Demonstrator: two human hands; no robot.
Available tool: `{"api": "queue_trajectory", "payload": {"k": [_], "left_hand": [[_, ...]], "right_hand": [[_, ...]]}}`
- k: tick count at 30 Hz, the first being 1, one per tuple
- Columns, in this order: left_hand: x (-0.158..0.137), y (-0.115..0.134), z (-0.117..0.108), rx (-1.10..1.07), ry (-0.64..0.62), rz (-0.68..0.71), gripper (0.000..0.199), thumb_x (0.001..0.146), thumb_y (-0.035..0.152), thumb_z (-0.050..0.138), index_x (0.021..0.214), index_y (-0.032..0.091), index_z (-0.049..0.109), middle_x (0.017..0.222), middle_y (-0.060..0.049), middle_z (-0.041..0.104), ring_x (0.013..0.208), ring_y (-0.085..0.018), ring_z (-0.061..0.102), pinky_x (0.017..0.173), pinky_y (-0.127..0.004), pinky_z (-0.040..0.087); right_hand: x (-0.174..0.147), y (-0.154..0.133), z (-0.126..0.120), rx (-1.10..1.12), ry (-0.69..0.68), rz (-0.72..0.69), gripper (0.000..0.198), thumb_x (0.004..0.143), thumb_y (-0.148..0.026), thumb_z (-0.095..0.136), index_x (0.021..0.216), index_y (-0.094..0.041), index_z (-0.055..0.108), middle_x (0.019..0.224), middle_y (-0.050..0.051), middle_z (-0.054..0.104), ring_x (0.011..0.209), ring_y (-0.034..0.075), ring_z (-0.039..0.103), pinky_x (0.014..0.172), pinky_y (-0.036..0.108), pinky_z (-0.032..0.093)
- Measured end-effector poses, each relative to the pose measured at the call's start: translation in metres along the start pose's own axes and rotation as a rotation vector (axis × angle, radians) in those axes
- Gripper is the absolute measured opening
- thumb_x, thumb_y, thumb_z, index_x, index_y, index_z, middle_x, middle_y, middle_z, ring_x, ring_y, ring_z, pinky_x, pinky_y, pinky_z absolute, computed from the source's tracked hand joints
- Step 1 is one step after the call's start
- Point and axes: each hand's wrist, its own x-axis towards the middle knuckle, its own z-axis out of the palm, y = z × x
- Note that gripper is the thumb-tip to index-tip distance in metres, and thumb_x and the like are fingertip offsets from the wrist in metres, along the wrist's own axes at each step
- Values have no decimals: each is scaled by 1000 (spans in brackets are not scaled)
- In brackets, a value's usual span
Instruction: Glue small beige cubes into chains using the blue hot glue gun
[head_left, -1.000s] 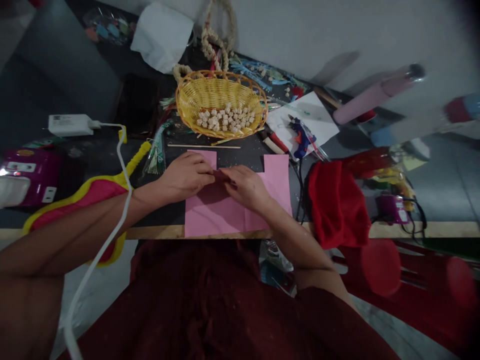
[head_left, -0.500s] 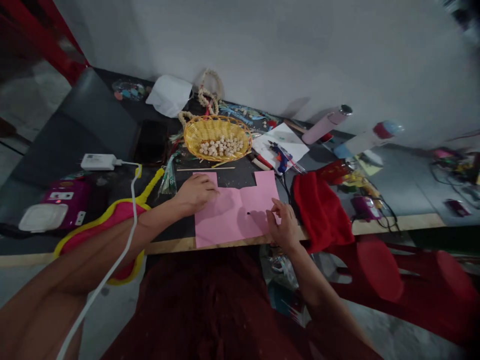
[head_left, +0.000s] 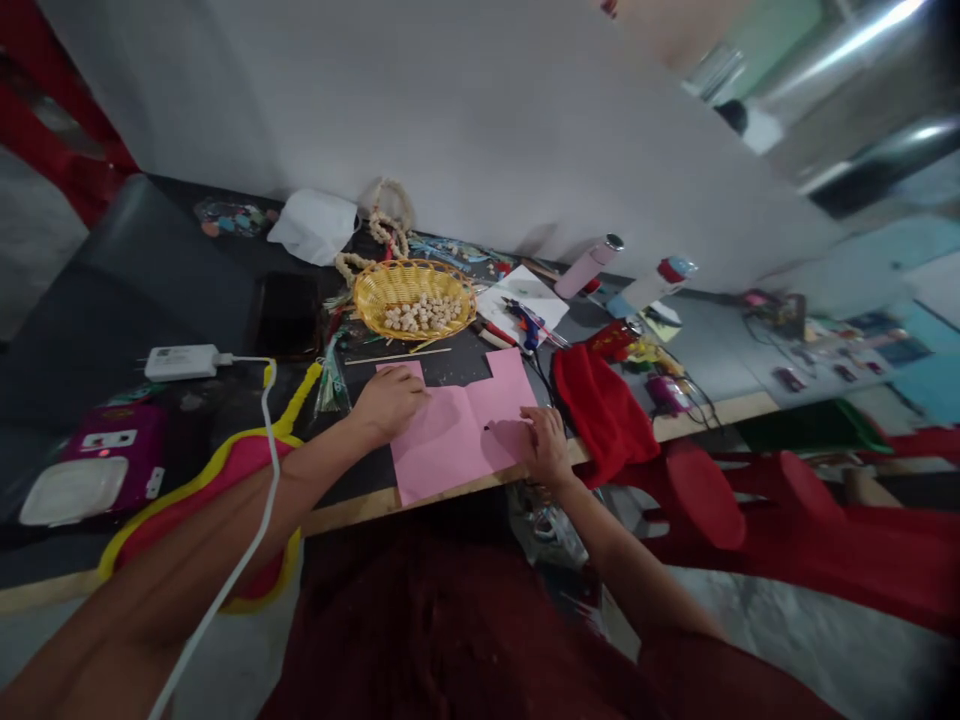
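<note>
A pink sheet of paper (head_left: 450, 440), with a notch in its far edge and a crease down its middle, lies at the table's front edge. My left hand (head_left: 390, 402) rests on its left side, fingers stretched out and lying flat. At the right edge of the sheet is my right hand (head_left: 547, 443), its fingers loosely extended over the paper. A tiny dark speck (head_left: 487, 428) sits on the pink surface; what it is, I cannot tell. Just beyond the paper lies a thin wooden stick (head_left: 397, 356).
Behind stands a yellow basket (head_left: 367, 300) of small pale pieces. A glue gun (head_left: 529, 325) lies on white paper (head_left: 551, 308). Red cloth (head_left: 600, 405) is at the right. On the left, a white cable (head_left: 255, 530) crosses over my left arm, near a purple power box (head_left: 139, 450).
The view has swung to the right, showing more of the room there. My right hand's fingers have come down closer together at the paper's edge. My left hand stays on the sheet.
</note>
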Motion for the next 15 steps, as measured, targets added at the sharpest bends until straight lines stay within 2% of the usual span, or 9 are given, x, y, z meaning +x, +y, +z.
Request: {"api": "queue_trajectory", "payload": {"k": [4, 15], "left_hand": [[0, -1, 0, -4, 2, 13, 26, 85, 15, 54, 101, 22, 74, 94, -6, 72, 90, -22, 56, 79, -37, 43], [0, 2, -2, -10, -36, -26, 26, 87, 14, 50, 98, 20, 73, 94, -7, 71, 91, -23, 55, 78, -37, 41]], "right_hand": [[2, -2, 1, -27, 0, 17, 22, 89, -16, 46, 110, -17, 54, 96, 10, 63, 93, 24, 57, 86, 45, 50], [7, -5, 5, -47, 10, 29, 23, 89, -19, 48, 110, -15, 56, 97, 11, 64, 92, 24, 56, 86, 42, 49]]}}
